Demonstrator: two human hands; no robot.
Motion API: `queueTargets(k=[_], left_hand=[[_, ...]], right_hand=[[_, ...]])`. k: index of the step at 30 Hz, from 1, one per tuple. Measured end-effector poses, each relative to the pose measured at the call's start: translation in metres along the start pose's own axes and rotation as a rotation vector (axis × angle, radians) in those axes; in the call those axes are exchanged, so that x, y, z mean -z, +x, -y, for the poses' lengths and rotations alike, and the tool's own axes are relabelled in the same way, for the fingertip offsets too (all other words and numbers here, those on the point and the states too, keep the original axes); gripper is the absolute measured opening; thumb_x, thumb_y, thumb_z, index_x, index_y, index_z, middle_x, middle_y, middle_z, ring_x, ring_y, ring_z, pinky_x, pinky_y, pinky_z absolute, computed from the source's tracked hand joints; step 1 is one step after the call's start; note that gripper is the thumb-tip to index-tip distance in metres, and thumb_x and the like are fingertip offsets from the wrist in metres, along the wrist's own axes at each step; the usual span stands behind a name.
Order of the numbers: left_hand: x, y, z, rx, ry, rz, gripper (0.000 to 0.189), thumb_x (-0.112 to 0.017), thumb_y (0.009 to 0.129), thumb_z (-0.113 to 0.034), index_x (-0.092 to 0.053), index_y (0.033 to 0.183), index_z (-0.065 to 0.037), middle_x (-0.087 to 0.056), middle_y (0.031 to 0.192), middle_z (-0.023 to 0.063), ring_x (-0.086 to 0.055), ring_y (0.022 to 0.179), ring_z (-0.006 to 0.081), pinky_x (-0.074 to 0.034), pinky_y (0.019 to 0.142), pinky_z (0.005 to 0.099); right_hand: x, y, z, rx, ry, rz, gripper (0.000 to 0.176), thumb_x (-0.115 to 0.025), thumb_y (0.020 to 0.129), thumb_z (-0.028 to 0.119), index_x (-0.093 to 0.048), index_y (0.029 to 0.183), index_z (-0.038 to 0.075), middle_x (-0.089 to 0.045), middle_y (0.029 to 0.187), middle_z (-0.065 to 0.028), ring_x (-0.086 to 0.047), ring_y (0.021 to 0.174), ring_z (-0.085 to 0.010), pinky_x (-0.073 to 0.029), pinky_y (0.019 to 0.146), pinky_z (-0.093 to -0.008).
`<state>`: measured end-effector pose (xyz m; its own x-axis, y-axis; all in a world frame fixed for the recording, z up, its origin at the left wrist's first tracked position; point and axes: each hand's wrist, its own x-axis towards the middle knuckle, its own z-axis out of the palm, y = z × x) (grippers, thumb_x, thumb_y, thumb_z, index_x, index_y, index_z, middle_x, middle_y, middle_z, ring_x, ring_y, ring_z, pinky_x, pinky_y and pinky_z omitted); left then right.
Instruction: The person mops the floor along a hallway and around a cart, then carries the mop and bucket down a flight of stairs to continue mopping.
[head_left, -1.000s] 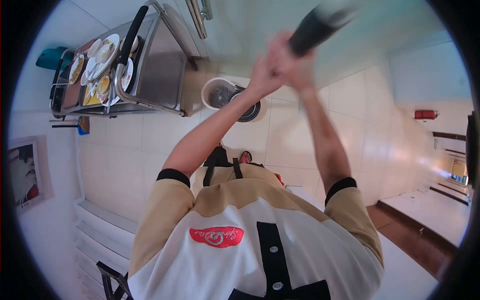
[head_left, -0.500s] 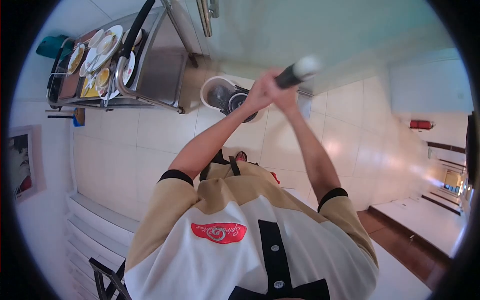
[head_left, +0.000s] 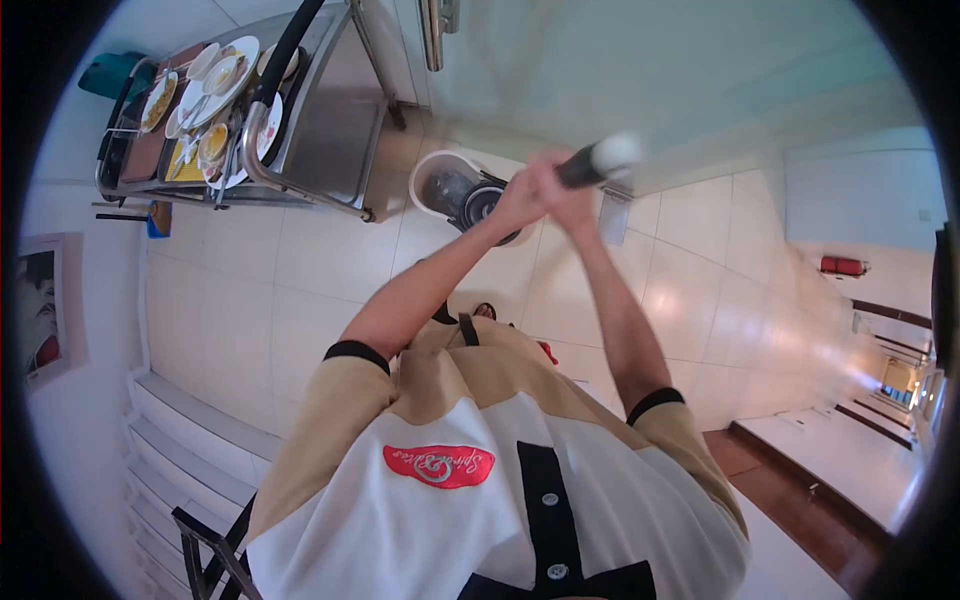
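Observation:
Both my hands are closed, one close against the other, around the upright handle of what looks like a mop. Its black grip and pale rounded top point up toward me and are blurred. My left hand comes in from the left, and my right hand wraps the handle beside it. Below them on the floor stands a white mop bucket with a round black wringer basket on its right side. The lower pole and the mop head are hidden behind my hands and forearms.
A metal trolley with used plates and bowls stands at upper left. A frosted glass door with a metal handle is ahead. Steps lie at lower left. A red fire extinguisher is at right.
The view has shifted slightly, so the trolley, bucket and door handle sit a little further right. Both hands keep their grip on the mop, and its top stays blurred.

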<state>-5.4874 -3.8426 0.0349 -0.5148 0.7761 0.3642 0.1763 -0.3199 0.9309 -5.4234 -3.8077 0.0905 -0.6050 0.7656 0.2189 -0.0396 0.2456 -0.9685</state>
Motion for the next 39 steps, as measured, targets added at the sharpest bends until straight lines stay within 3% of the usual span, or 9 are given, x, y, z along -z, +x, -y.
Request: queueTargets(k=[4,8,13,21,25,30,34,37,39], left_hand=[[-0.011,0.070,-0.124,-0.241,0.200,0.123,0.021,-0.061,0.059,-0.014,-0.057,0.077,-0.004,-0.054,0.057,0.0142,-0.053,0.053,0.0298,-0.044,0.055,0.0383],[-0.006,0.064,-0.098,-0.185,0.107,0.093,0.029,-0.059,0.061,-0.015,-0.057,0.089,-0.006,-0.058,0.070,0.0143,-0.057,0.065,0.0291,-0.044,0.063,0.0372],[0.014,-0.011,0.022,-0.091,0.089,0.134,0.035,-0.055,0.067,-0.013,-0.052,0.101,-0.008,-0.058,0.086,0.0125,-0.058,0.082,0.0244,-0.043,0.074,0.0315],[-0.004,0.086,-0.163,-0.441,0.122,0.216,0.018,-0.056,0.061,-0.005,-0.059,0.078,-0.008,-0.059,0.074,0.0136,-0.053,0.066,0.0326,-0.043,0.063,0.0391],[0.012,0.014,0.026,0.060,0.140,0.243,0.019,-0.056,0.068,-0.016,-0.056,0.082,-0.003,-0.058,0.072,0.0170,-0.057,0.074,0.0328,-0.044,0.067,0.0365],[0.029,-0.027,0.089,0.160,0.212,0.261,0.022,-0.056,0.069,-0.019,-0.056,0.083,-0.002,-0.059,0.072,0.0162,-0.058,0.072,0.0311,-0.046,0.065,0.0352],[0.014,0.033,-0.019,-0.115,0.096,0.327,0.019,-0.062,0.061,-0.012,-0.057,0.078,-0.005,-0.057,0.071,0.0168,-0.056,0.069,0.0322,-0.046,0.060,0.0359],[0.010,0.074,-0.122,-0.341,0.084,0.378,0.023,-0.064,0.059,-0.012,-0.057,0.080,-0.005,-0.057,0.072,0.0159,-0.057,0.070,0.0320,-0.046,0.060,0.0349],[0.008,0.082,-0.123,-0.378,-0.018,0.350,0.027,-0.065,0.059,-0.014,-0.058,0.084,-0.007,-0.058,0.074,0.0152,-0.058,0.073,0.0308,-0.046,0.062,0.0333]], right_hand=[[0.045,0.058,0.164,0.238,0.455,0.301,0.006,-0.053,0.072,0.001,-0.049,0.075,0.003,-0.046,0.064,-0.0008,-0.046,0.057,-0.0083,-0.038,0.052,-0.0217],[0.027,0.070,0.102,0.391,0.126,-0.046,0.004,-0.048,0.075,-0.001,-0.048,0.076,0.004,-0.045,0.059,-0.0008,-0.042,0.048,-0.0077,-0.034,0.043,-0.0203],[-0.016,-0.007,-0.029,0.001,-0.039,0.068,0.018,-0.054,0.074,0.005,-0.044,0.058,0.006,-0.045,0.059,0.0003,-0.043,0.054,-0.0070,-0.037,0.049,-0.0227],[0.034,0.064,0.157,0.201,0.365,0.046,0.009,-0.047,0.077,0.002,-0.046,0.068,0.005,-0.044,0.060,-0.0016,-0.042,0.051,-0.0092,-0.034,0.046,-0.0207],[0.006,0.030,-0.012,0.187,0.256,-0.040,0.011,-0.050,0.073,0.001,-0.045,0.065,0.006,-0.044,0.061,0.0001,-0.041,0.054,-0.0081,-0.035,0.050,-0.0211],[-0.016,0.000,-0.025,-0.014,-0.075,0.155,0.018,-0.054,0.072,0.005,-0.045,0.056,0.002,-0.046,0.056,-0.0007,-0.042,0.053,-0.0070,-0.034,0.048,-0.0220],[0.005,0.018,0.077,0.138,-0.042,-0.093,0.005,-0.054,0.076,0.008,-0.052,0.074,0.004,-0.049,0.063,0.0001,-0.044,0.054,-0.0076,-0.037,0.048,-0.0223],[0.043,0.057,0.201,0.219,0.446,0.558,0.006,-0.040,0.080,0.008,-0.040,0.074,0.009,-0.037,0.057,-0.0002,-0.035,0.046,-0.0119,-0.033,0.043,-0.0270],[0.032,0.050,0.142,0.262,0.215,0.226,0.006,-0.042,0.080,0.010,-0.042,0.075,0.008,-0.039,0.058,-0.0006,-0.037,0.047,-0.0114,-0.033,0.043,-0.0268]])
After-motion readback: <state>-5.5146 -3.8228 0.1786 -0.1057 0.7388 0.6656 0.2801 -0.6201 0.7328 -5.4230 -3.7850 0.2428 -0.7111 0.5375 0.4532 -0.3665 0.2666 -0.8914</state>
